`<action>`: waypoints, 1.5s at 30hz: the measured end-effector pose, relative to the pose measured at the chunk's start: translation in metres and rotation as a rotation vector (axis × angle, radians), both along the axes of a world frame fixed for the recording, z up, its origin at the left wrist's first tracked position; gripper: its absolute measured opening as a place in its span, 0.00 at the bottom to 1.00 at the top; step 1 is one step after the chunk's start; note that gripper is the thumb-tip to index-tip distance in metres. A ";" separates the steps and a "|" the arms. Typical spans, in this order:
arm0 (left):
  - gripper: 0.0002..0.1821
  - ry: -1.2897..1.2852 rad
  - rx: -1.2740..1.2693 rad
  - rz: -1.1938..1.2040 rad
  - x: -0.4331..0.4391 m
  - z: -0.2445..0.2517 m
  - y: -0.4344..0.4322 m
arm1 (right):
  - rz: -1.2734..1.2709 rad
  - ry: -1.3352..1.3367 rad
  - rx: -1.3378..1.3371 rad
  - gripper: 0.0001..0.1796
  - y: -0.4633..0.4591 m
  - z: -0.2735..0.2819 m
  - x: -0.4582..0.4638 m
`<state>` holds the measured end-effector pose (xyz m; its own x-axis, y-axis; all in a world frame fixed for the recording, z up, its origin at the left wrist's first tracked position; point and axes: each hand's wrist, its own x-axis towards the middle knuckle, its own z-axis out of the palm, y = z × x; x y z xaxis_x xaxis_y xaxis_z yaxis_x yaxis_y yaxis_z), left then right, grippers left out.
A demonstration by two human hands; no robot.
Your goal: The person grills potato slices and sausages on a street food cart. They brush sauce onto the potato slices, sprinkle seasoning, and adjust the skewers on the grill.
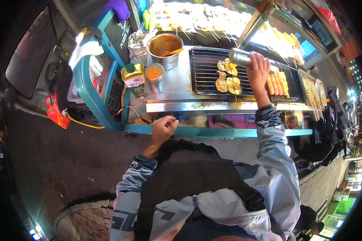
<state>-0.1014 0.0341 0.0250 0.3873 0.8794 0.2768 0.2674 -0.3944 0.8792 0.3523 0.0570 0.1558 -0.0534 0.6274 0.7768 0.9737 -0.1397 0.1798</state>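
My right hand [258,70] grips a metal shaker [242,57], tilted on its side above the black grill grate [208,72]. Below and left of the shaker's end, skewered flat yellowish pieces of food [234,85] and browned pieces [221,85] lie on the grate. Orange-red sausages [276,82] lie on the grate to the right of my right hand. At the cart's front edge is my left hand [165,128], fingers curled in, near the teal rail; whether it holds anything cannot be told.
A steel pot of sauce [166,64] with a wooden utensil, a metal canister [155,84] and a green-capped tin [132,75] stand left of the grill. Trays of skewers [312,87] are at the right; more skewers fill the bright display behind. A teal frame [87,87] curves up at left.
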 end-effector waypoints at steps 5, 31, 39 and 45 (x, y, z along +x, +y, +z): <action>0.09 -0.014 0.014 -0.002 0.000 0.000 -0.001 | -0.033 -0.069 -0.073 0.33 0.006 -0.004 0.001; 0.10 -0.032 -0.045 0.004 0.001 -0.001 0.000 | 0.071 -0.038 -0.058 0.33 -0.056 -0.014 -0.029; 0.08 -0.026 0.030 0.022 0.003 0.006 -0.001 | 0.050 -0.023 -0.072 0.32 -0.072 -0.018 -0.030; 0.12 -0.085 -0.026 -0.119 0.062 0.031 -0.018 | 0.083 -0.054 -0.035 0.31 -0.077 -0.015 -0.026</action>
<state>-0.0391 0.0164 0.0557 0.4651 0.8361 0.2910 0.1445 -0.3960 0.9068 0.3264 -0.0195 0.1411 -0.1480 0.6459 0.7489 0.9704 -0.0513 0.2360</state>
